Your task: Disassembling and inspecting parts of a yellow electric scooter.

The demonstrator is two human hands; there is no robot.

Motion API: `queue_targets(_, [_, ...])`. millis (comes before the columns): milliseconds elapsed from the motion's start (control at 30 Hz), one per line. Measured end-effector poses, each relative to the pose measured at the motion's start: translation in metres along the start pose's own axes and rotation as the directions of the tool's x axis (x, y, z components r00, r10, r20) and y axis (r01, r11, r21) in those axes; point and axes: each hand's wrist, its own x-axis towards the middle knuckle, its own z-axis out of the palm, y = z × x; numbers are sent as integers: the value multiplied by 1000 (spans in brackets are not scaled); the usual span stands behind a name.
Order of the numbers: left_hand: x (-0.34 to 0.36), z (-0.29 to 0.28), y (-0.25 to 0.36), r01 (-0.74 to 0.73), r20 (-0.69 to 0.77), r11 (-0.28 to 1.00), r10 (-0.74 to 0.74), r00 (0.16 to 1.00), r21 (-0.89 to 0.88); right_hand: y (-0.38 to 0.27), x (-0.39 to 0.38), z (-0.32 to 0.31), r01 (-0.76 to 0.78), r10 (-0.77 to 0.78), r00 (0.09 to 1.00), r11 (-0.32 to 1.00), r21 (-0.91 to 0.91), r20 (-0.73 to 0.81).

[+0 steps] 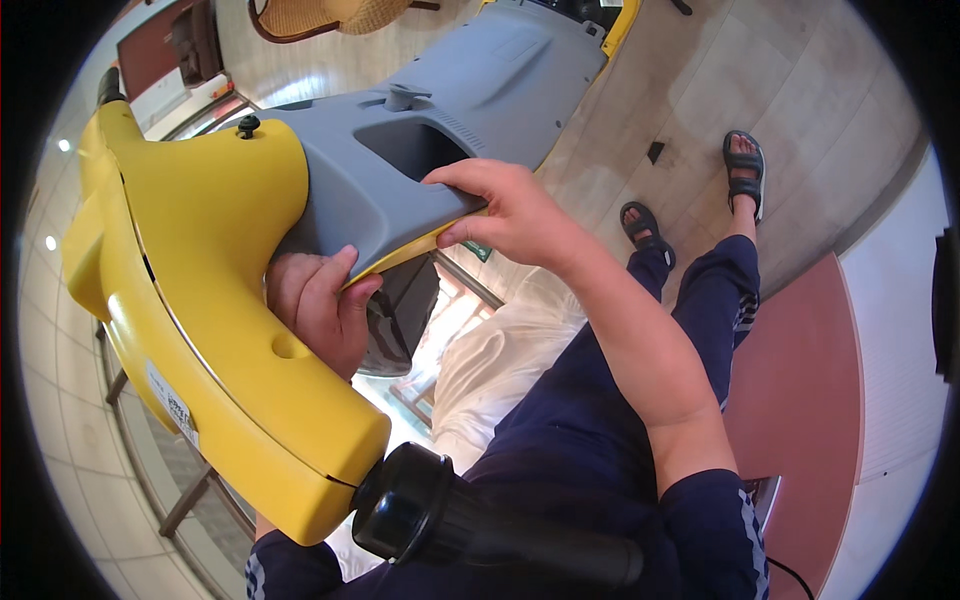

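Note:
A large machine with a yellow handlebar housing (220,190) and a grey body (490,80) fills the left and middle of the view. It looks like a walk-behind floor cleaning machine. Its grey panel (350,185) has a dark recess in the top and a yellow strip (420,245) along the near edge. My right hand (515,215) grips that edge by its right corner, thumb below and fingers over the top. Beside the yellow housing, my left hand (325,305) is closed round the edge's left end, its fingertips partly hidden.
A black handle grip (500,520) sticks out from the housing towards me. A black knob (248,126) stands on top of it. Beyond the machine is a wicker chair (335,15). A small black piece (655,152) lies on the floor by my sandals (743,165).

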Motion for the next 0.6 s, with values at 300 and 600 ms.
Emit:
queue_targets(300, [4, -9, -2, 27, 94, 999, -25, 995, -21, -31, 8, 3, 27, -32, 999, 994, -109, -40])
queue_targets(600, [-8, -1, -14, -48, -16, 994, 47, 999, -96, -38, 6, 5, -111, 113, 993, 992, 65, -28])
